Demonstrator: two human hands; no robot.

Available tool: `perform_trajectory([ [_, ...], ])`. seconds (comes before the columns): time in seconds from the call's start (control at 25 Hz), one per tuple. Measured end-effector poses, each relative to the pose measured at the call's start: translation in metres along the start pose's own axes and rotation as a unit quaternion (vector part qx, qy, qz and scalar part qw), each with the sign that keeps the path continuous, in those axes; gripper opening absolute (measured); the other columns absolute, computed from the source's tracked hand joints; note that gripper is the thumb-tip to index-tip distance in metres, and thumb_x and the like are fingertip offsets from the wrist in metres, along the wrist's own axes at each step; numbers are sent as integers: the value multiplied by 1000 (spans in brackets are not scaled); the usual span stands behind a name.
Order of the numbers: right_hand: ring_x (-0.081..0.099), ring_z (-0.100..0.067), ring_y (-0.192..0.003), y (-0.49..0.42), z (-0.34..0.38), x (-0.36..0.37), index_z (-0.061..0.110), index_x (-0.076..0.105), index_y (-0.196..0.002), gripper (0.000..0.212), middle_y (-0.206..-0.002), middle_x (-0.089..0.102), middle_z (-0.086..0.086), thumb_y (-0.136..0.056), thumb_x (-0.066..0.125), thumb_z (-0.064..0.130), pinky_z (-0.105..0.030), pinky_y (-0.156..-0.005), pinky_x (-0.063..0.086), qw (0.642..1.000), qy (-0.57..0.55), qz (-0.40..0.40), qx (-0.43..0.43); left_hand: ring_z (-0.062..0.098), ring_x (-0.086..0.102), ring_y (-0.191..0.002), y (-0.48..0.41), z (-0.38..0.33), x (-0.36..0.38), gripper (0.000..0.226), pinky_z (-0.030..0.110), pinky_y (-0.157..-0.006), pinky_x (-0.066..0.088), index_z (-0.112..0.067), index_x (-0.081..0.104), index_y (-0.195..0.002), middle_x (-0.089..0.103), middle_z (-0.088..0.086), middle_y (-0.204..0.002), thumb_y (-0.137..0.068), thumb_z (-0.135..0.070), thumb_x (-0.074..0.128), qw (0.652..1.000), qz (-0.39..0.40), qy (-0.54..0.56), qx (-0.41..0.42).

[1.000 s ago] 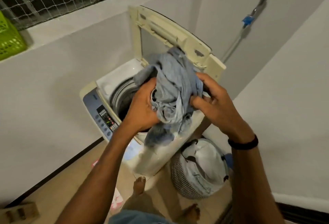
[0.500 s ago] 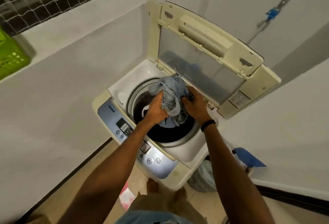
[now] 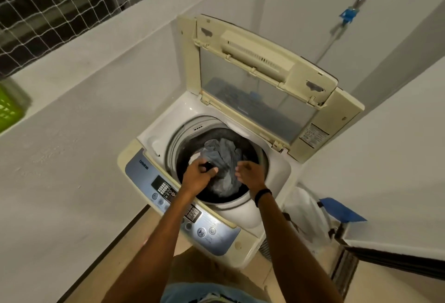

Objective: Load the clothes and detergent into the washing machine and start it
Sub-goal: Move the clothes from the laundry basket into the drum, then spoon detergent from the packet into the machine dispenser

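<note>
Top-loading washing machine (image 3: pixel 252 216), lid (image 3: pixel 252 100) propped upright at the far side. Grey-blue garment (image 3: pixel 222 158) noted crumpled inside the drum (image 3: pixel 173 150), near its centre, with a scrap of white cloth (image 3: pixel 194 158) at its left edge.

Left hand (image 3: pixel 197 177) is held over the near-left part of the drum, fingers curled in against the thumb. Something dark is enclosed there, but whether cloth is pinched cannot be made out. Right hand (image 3: pixel 250 173) is held just right of the garment, fingers loosely bent, nothing gripped.

Step judged: release of the garment into the drum. Loading is probably unfinished, as a laundry basket (image 3: pixel 305 216) with pale fabric is seen on the floor at the right. No detergent is visible.

For a good load, the garment should be shaken loose rather than left balled, and spread so the weight is evened. Hems are best kept below the rim, clear of the lid seat. The control panel (image 3: pixel 139 172) at the near side should be left untouched until detergent is added and the lid is shut
</note>
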State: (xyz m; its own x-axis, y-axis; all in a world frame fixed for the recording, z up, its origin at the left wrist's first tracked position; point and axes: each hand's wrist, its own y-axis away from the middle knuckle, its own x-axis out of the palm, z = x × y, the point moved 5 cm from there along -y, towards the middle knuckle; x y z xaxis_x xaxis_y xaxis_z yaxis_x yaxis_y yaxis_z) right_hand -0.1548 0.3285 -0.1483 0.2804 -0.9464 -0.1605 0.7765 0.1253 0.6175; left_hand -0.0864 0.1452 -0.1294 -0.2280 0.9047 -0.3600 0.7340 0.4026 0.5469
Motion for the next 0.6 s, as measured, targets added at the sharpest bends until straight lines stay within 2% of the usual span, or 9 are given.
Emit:
perform_trajectory([
  [0.08, 43, -19, -59, 3, -10, 7, 7, 57, -88, 15, -73, 50, -12, -96, 49, -3, -28, -53, 33, 992, -121, 2, 46, 21, 71, -87, 6, 8, 10, 40, 33, -79, 58, -7, 63, -123, 72, 9, -98, -88, -22, 75, 993, 21, 102, -47],
  [0.12, 43, -18, -57, 4, -14, 9, 4, 57, -92, 12, -71, 50, -10, -95, 50, -4, -27, -52, 31, 985, -161, -7, 61, 16, 70, -78, 8, 14, 14, 34, 28, -71, 57, -8, 65, -120, 73, 6, -91, -90, -20, 73, 989, 29, 130, -70],
  [0.2, 44, -18, -55, 4, -16, 14, 2, 59, -96, 10, -69, 51, -11, -94, 52, -3, -27, -51, 33, 976, -202, -27, 80, 12, 70, -74, 3, 20, 18, 24, 22, -64, 56, -11, 69, -114, 75, 1, -87, -91, -18, 71, 981, 42, 158, -107],
  [0.28, 47, -21, -57, 0, -18, 19, 1, 62, -99, 12, -72, 54, -15, -91, 54, -2, -30, -55, 38, 968, -227, -51, 93, 13, 70, -72, -10, 20, 15, 18, 22, -62, 56, -12, 70, -110, 75, 1, -85, -92, -15, 69, 973, 48, 185, -129],
  [0.4, 58, -27, -74, -9, -16, 30, 3, 66, -105, 17, -83, 63, -19, -90, 58, 2, -38, -71, 49, 945, -292, -102, 110, 14, 73, -77, -43, 12, 8, 13, 25, -64, 57, -15, 70, -104, 76, 2, -91, -93, -14, 66, 963, 89, 202, -154],
  [0.52, 66, -26, -88, -22, -10, 47, 5, 65, -112, 20, -100, 68, -13, -96, 56, 12, -36, -82, 55, 891, -414, -138, 126, 18, 72, -91, -78, -3, 5, 12, 30, -74, 56, -20, 71, -103, 74, 4, -101, -95, -18, 63, 945, 162, 210, -193],
  [0.6, 63, -27, -105, -34, -2, 60, 7, 61, -121, 25, -114, 65, -13, -98, 55, 16, -37, -96, 51, 856, -482, -138, 129, 19, 70, -93, -102, -12, 9, 15, 32, -81, 56, -17, 71, -109, 72, 4, -99, -96, -22, 64, 930, 198, 223, -216],
])
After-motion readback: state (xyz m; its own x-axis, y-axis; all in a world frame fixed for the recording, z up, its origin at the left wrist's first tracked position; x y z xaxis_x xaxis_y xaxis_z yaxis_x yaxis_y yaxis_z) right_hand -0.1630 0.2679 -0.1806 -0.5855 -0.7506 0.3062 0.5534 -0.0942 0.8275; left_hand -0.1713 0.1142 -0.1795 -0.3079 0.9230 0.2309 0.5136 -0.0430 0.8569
